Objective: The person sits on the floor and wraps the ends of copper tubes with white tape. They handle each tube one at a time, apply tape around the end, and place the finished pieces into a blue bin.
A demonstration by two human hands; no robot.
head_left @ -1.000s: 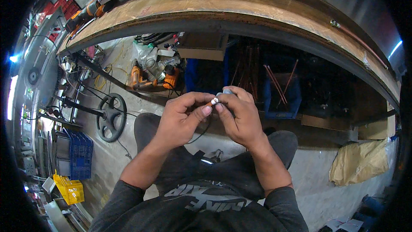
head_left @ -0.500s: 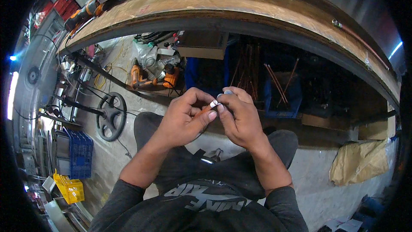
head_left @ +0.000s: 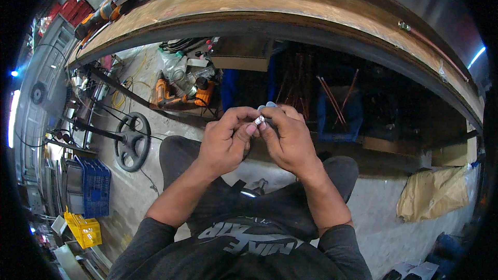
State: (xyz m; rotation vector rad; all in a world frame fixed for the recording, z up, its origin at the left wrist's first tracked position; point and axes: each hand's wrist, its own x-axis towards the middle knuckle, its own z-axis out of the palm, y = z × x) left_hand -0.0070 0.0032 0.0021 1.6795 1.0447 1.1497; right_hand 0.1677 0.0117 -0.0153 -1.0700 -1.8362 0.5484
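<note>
In front of my lap, over the black trousers, both hands meet fingertip to fingertip. My left hand (head_left: 222, 142) is closed in a pinch on a thin tube, whose white-wrapped end (head_left: 259, 120) pokes out between thumb and forefinger; the rest of it is hidden by the fingers. Closed beside it, my right hand (head_left: 291, 140) has its thumb and forefinger right at that end. A pale, round, spool-like piece (head_left: 270, 105) shows above the right forefinger, partly covered by the fingers.
A wooden workbench (head_left: 228, 1) arches across the front, with a copper tube (head_left: 438, 52) lying on its right side. Underneath are an orange drill (head_left: 166, 95), a cardboard box (head_left: 240, 62) and a blue bin (head_left: 334, 134) with copper rods. A black handwheel (head_left: 132, 142) stands left.
The hands have drawn closer together around the white end. The copper-coloured length seen earlier in my left hand is now covered by the fingers. The view has shifted slightly.
</note>
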